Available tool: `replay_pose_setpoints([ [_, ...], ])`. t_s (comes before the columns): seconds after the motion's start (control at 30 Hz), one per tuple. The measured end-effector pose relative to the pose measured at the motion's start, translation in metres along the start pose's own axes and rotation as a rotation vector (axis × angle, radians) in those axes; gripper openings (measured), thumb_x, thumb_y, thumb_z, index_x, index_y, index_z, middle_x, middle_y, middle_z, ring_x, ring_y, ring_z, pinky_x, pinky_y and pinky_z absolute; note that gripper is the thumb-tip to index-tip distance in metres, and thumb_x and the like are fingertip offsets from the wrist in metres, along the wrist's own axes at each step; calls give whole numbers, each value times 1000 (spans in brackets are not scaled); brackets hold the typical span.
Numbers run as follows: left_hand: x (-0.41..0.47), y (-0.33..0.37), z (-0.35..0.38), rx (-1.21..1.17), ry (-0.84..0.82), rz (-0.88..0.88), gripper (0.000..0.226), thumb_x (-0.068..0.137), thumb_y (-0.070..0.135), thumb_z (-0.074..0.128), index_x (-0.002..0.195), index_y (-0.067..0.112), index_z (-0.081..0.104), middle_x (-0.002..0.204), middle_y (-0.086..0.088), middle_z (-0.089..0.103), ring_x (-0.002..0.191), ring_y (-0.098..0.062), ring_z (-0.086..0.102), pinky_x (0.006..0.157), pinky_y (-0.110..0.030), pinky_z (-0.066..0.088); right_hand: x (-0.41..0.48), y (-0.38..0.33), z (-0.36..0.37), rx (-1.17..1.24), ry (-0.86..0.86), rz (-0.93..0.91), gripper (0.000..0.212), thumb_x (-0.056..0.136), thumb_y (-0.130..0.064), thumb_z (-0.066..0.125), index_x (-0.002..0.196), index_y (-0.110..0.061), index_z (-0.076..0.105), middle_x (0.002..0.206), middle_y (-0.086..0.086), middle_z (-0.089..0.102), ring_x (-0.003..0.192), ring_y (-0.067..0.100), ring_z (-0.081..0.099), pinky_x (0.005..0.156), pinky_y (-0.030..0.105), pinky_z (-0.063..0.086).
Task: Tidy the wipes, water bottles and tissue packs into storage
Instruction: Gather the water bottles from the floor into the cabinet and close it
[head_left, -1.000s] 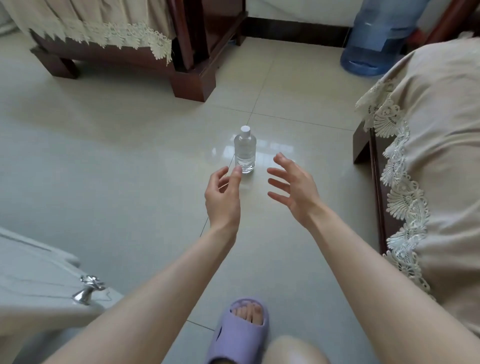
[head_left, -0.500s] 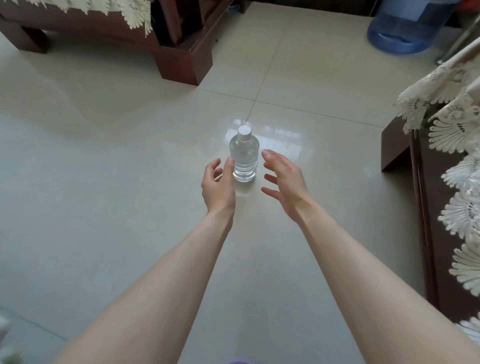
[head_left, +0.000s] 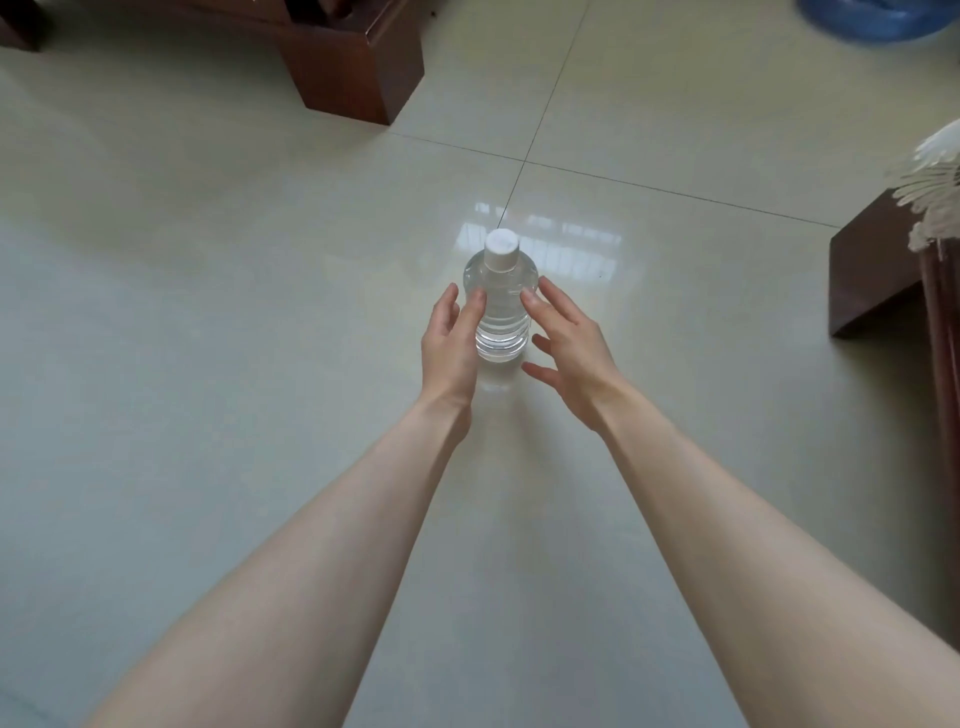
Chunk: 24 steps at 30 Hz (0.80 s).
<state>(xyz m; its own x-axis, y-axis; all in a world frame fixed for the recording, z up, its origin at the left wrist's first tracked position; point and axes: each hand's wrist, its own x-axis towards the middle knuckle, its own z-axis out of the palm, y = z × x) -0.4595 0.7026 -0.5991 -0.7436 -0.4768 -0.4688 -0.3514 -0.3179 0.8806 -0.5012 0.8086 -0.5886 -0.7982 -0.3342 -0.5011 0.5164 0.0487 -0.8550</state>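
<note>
- Right, water bottle stands upright on the tiled floor, white cap on.
- Your left hand and right hand flank it, fingers straight and spread, not wrapped round; contact unclear.

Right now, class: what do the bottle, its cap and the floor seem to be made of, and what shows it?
Bottle: likely clear plastic, glossy; ribbed see-through wall. Cap: seemingly opaque white plastic, matte. Floor: probably glazed ceramic tile; grout lines and a bright reflection.
</note>
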Motion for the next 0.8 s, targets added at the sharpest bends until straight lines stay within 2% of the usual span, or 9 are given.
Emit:
replay_pose_setpoints([
  [0.1,1,0,-1,-19,-48,20,49,98,35,53,145,24,43,131,14,54,107,8,55,109,-38,38,4,2,2,6,-32,-8,32,96,-33,56,128,-37,53,104,-27,60,96,-2,58,90,31,49],
  [0.13,2,0,0,-31,-63,34,44,99,32,52,141,24,47,119,19,60,93,15,59,102,-34,42,5,2,3,10,-37,-19,26,97,-32,55,121,-40,55,101,-28,61,93,-4,59,87,28,48],
  [0.2,3,0,-1,-56,-76,45,36,99,27,52,135,23,54,104,21,63,78,20,61,89,-30,46,5,3,5,25,-31,-47,27,98,-28,55,123,-38,56,104,-22,64,95,2,61,88,26,48],
  [0.33,-4,0,-3,-56,-84,49,31,98,26,54,130,24,57,103,18,66,79,16,63,84,-28,47,-3,3,6,36,-12,-87,30,98,-24,56,127,-31,58,107,-11,67,96,12,63,83,24,51],
  [0.43,-19,0,-4,-57,-70,60,30,96,30,57,126,27,58,109,17,65,84,16,63,87,-28,47,-18,4,2,18,3,-106,25,97,-26,57,120,-35,59,91,-20,69,86,9,64,76,21,51],
  [0.5,-32,2,-3,-65,-43,54,31,94,34,60,124,26,58,115,13,64,91,13,62,81,-25,45,-28,4,-1,6,29,-119,29,96,-30,58,124,-35,59,85,-25,68,82,1,64,75,20,52],
  [0.57,-51,5,0,-83,-26,47,36,92,38,62,126,25,58,121,6,64,102,1,61,77,-25,42,-44,2,-3,-1,60,-147,35,94,-33,60,129,-32,58,90,-21,67,82,-4,65,79,25,51],
  [0.67,-88,12,3,-124,-24,64,31,91,40,62,118,26,58,118,4,64,93,4,61,71,-24,41,-77,-2,-4,24,106,-192,40,92,-34,63,131,-28,59,100,-12,68,81,-10,66,91,33,51],
  [0.8,-130,19,6,-154,-46,128,29,87,43,67,110,28,60,116,0,64,98,-7,65,84,-31,48,-123,-10,-9,74,132,-233,42,91,-34,64,132,-28,59,103,-10,68,81,-6,68,92,38,52],
])
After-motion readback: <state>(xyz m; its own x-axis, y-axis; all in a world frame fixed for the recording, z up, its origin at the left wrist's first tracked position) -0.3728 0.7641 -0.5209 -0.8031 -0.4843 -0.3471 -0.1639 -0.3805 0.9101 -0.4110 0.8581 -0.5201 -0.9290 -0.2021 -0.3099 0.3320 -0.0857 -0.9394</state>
